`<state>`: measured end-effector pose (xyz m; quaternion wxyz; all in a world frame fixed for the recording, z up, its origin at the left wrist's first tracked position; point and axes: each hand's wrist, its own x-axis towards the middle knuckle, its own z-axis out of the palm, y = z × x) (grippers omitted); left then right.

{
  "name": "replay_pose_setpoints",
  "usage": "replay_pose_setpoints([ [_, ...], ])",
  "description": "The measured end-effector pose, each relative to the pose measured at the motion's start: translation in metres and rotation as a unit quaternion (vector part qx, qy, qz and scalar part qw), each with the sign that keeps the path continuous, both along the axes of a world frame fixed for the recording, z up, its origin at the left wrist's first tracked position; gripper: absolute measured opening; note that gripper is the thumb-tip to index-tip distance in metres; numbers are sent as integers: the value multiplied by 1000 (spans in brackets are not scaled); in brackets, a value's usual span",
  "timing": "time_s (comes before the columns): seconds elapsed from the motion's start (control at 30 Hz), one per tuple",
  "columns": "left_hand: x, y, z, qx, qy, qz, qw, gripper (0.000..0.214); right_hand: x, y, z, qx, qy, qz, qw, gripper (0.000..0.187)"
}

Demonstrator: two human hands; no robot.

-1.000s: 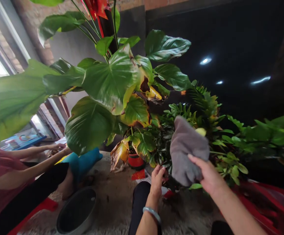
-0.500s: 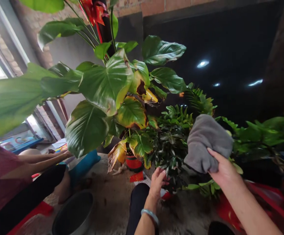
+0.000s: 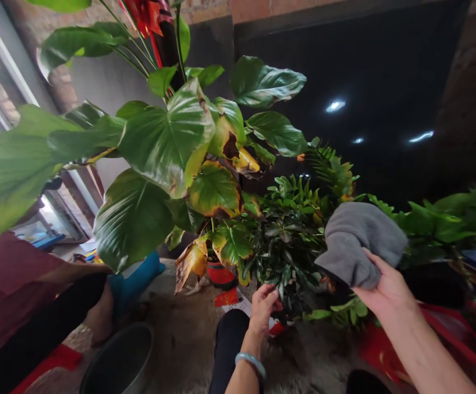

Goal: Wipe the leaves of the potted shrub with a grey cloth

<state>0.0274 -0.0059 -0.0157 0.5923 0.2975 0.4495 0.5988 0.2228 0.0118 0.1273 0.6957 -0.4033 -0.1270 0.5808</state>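
Observation:
My right hand (image 3: 385,287) grips a bunched grey cloth (image 3: 363,241), its thumb lying over the fabric. The cloth is up in the air, right of a bushy plant with small dark leaves (image 3: 285,251). At that plant's lower edge, my left hand (image 3: 265,306) has its fingers curled together among the leaf tips. What lies between those fingers is too small to make out. Above and to the left spreads a tall plant with big green leaves (image 3: 167,137), some browned and yellow at the edges. Its red pot (image 3: 221,275) stands on the floor.
At the left sits another person in a dark red top (image 3: 16,295). A dark basin (image 3: 118,361) stands on the floor between us. More green plants (image 3: 439,224) and red bags (image 3: 455,334) are at the right. Behind everything is a glossy black panel (image 3: 385,82).
My right hand and the cloth have moved slightly right and down. The fingers of my left hand have drawn together at the leaves. The other person's forearm has shifted, and the view has turned slightly.

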Motion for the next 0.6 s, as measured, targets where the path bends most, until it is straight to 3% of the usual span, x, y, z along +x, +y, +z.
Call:
replay_pose_setpoints([
  [0.07, 0, -1, 1, 1, -10, 9, 1000, 52, -7, -3, -12, -72, 19, 41, 996, 17],
  [0.2, -2, -1, 3, 5, -33, 6, 999, 51, -36, -53, -43, -202, 53, 170, 963, 8],
  [0.3, -2, -1, 4, 2, -41, 5, 999, 49, -43, -73, -31, -213, 51, 205, 954, 11],
  [0.37, -1, 0, 5, -6, -44, 23, 999, 51, -38, -60, -7, -153, 32, 148, 977, 17],
  [0.47, 0, 0, 5, -19, -39, 36, 998, 53, -24, -19, 21, -32, 30, 56, 997, 23],
  [0.53, 0, 0, 4, -19, -37, 30, 999, 53, -20, 1, 21, -32, 45, 52, 997, 19],
  [0.6, -2, -1, 3, -15, -30, 24, 999, 53, -22, 1, 4, -87, 47, 72, 992, 16],
])
